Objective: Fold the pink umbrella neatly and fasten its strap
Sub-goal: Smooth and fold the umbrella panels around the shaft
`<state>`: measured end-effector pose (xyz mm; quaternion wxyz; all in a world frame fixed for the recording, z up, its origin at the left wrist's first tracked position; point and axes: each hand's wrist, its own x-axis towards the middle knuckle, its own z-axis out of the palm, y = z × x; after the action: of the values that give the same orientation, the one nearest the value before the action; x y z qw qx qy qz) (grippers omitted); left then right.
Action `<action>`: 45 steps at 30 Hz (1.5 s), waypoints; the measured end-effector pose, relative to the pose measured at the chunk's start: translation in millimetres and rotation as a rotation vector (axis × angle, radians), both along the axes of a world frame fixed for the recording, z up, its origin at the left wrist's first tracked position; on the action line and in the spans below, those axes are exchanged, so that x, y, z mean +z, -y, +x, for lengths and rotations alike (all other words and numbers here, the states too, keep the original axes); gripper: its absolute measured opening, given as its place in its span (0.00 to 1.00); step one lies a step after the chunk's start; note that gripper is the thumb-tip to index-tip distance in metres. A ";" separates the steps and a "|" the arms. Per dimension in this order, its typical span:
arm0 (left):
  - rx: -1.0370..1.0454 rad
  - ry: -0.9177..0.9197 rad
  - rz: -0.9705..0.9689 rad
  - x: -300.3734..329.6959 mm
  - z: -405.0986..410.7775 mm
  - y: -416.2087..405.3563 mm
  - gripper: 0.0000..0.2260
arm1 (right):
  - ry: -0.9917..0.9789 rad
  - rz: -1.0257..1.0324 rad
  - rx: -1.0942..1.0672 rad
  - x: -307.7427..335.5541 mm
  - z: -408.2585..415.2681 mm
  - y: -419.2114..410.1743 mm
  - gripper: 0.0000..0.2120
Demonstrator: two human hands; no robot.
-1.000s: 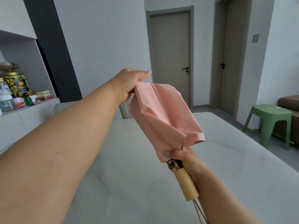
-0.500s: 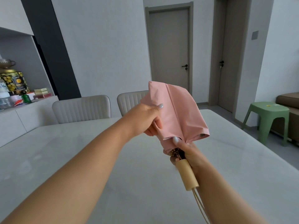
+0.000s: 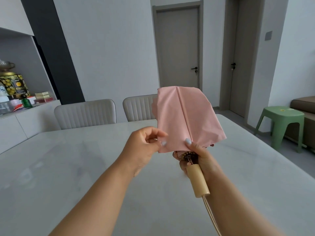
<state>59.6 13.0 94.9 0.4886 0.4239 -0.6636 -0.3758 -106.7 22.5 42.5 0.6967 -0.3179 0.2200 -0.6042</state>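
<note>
The right hand (image 3: 197, 160) grips the pink umbrella (image 3: 184, 120) where canopy meets wooden handle (image 3: 197, 181), thumb pressing the fabric, holding it up above the tabletop (image 3: 85, 167). The left hand (image 3: 144, 147), fingers loosely curled, pinches the canopy's lower left edge. The panels hang loose and uneven, so pleating looks barely begun; rolling and fastening remain. No strap is visible.

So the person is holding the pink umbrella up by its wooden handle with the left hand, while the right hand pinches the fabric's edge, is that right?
Not quite: the hands are swapped. In the head view the right hand grips the pink umbrella at the top of its wooden handle, thumb pressing the fabric, while the left hand is at the fabric's lower left edge.
</note>
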 end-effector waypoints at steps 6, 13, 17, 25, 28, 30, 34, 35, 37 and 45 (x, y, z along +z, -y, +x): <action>-0.096 -0.122 0.187 -4.9 2.1 1.5 0.08 | -0.100 -0.043 -0.036 0.0 2.4 -1.3 0.39; 0.172 -0.086 -0.170 81.6 4.9 43.1 0.06 | -0.278 -0.119 -0.112 -4.3 3.4 -6.2 0.23; 0.107 0.228 -0.177 131.7 13.5 66.6 0.08 | -0.283 -0.105 -0.082 -3.8 5.0 -6.1 0.22; -0.059 0.533 -0.005 153.2 16.9 80.0 0.10 | -0.253 -0.086 -0.068 -4.0 6.4 -4.7 0.25; -0.077 0.556 0.034 157.3 19.5 81.6 0.11 | -0.229 -0.076 -0.044 -3.2 8.0 -5.6 0.23; -0.095 0.550 0.062 160.5 22.3 81.4 0.11 | -0.214 -0.069 -0.023 -2.3 8.1 -7.2 0.22; -0.095 0.561 0.106 164.4 30.6 82.3 0.11 | -0.211 -0.063 -0.014 -1.8 6.5 -8.0 0.22; -0.097 0.551 0.106 164.3 32.2 82.6 0.11 | -0.214 -0.062 -0.012 -1.8 6.8 -7.9 0.22; -0.125 0.523 0.108 163.6 34.1 82.2 0.10 | -0.212 -0.056 -0.011 -2.2 7.9 -7.5 0.23; -0.128 0.497 0.086 158.2 39.2 82.3 0.12 | -0.217 -0.077 -0.015 -2.5 8.9 -7.5 0.23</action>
<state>98.9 -69.3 253.2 0.2672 0.4808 -0.7722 -0.3181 -97.7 30.0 40.0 0.6515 -0.4062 0.2733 -0.5795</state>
